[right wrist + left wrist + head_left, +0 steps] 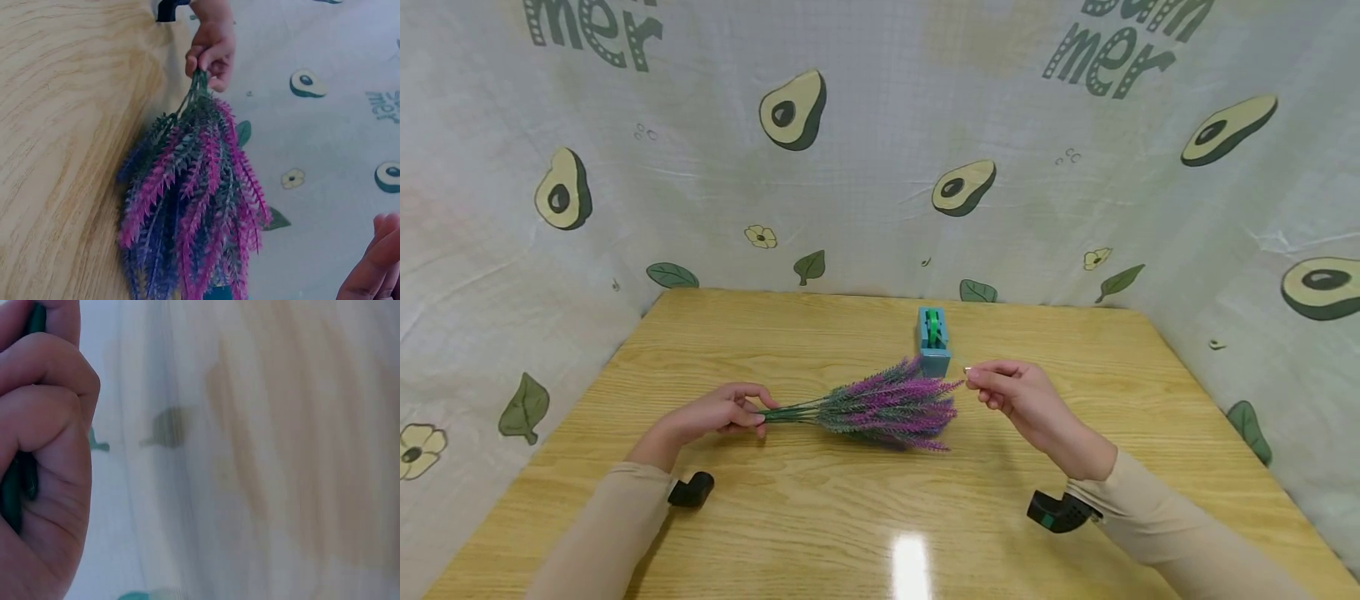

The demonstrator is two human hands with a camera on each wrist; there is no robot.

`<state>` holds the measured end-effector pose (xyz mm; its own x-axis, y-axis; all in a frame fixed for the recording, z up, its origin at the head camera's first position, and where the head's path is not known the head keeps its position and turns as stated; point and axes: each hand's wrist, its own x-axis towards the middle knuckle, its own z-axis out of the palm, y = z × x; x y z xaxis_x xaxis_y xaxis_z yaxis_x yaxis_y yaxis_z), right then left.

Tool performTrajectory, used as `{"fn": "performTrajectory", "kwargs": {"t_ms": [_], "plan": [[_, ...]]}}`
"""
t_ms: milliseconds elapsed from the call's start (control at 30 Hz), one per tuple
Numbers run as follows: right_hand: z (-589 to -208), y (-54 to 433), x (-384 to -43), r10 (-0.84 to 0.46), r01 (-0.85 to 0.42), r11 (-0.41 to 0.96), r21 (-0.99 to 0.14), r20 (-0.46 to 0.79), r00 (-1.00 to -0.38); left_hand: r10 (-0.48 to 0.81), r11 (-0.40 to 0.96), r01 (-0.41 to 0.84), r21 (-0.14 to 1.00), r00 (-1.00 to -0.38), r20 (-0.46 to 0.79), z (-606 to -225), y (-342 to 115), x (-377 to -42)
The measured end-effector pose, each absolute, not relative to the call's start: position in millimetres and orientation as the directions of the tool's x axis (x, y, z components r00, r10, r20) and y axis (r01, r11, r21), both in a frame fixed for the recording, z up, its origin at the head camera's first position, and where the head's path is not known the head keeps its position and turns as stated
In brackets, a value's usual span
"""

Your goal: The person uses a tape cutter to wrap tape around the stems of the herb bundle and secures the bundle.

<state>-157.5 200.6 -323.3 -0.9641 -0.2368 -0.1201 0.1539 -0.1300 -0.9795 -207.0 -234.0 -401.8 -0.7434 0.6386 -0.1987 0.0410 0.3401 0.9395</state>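
Bouquet of artificial lavender (887, 410), purple and green, lies crosswise over the worktop (820, 525); whether its spikes rest on the wood or hang just above it, I cannot tell. At the bouquet's stem end, the left hand (724, 410) pinches the gathered green stems (793, 411) between thumb and fingers. Off the bouquet's flowered end, near the tips, the right hand (1026, 402) pinches a tiny pale piece (967, 369), too small to identify. Just beyond the same tips stands a blue dispenser (935, 363) with a green wheel (933, 327), apparently for tape; contact with the flowers is unclear.

To handle this well, the left hand should grip the stems firmly enough that they stay level and don't fan out or twist. The right hand would do best to hold its piece lightly by the edge and clear of the bouquet's feathery spikes, which look likely to snag it.

No brand or label is readable on the dispenser. Behind the bouquet, the avocado-print backdrop (865, 217) carries green lettering: "mer" beyond the stem side, and, past the flowered side, "mer" again beneath a cropped line, probably "sum".
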Motion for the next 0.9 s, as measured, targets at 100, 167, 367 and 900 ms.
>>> {"fn": "performTrajectory", "kwargs": {"t_ms": [100,167,367,900], "plan": [[-322,201,-158,-0.242,0.15,-0.128,-0.98,-0.116,-0.963,0.652,0.334,0.035,0.942,-0.73,-0.204,-401,-224,-209],[-321,201,-158,-0.239,0.151,-0.127,-0.98,-0.117,-0.964,0.669,0.329,0.044,0.943,-0.716,-0.2,-401,-218,-211],[-319,202,-157,-0.241,0.153,-0.144,-0.978,-0.115,-0.964,0.714,0.327,0.068,0.942,-0.672,-0.2,-400,-198,-215],[-315,203,-157,-0.218,0.177,-0.13,-0.976,-0.146,-0.965,0.749,0.347,0.134,0.928,-0.636,-0.188,-399,-110,-224]]}}
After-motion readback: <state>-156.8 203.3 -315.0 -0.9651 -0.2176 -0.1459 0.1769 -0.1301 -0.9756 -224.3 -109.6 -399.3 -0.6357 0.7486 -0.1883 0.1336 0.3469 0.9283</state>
